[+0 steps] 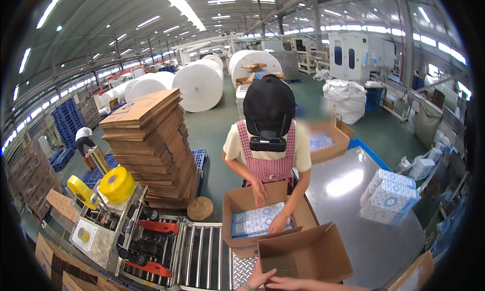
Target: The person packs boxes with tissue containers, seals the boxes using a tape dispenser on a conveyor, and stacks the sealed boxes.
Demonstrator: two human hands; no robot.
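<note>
An open, upright cardboard box [303, 250] stands close in front of me, with nothing visible inside it. My left hand [259, 276] grips its near left corner, fingers along the outer wall and thumb apart. Beside it, my right hand [284, 284] lies with its fingers stretched out at the near edge of the box. Just beyond stands another open cardboard box [243, 248], holding blue and white packs [260, 218]. A co-worker in a black cap and checked apron has both hands in that box, one hand on the packs.
A metal table [348, 215] on the right bears stacked blue and white packs [394, 190]. At left are a roller conveyor [199, 250], a tape sealing machine [111, 220] with yellow tape rolls, and a tall stack of flat cartons [151, 149]. Large white rolls [198, 86] stand behind.
</note>
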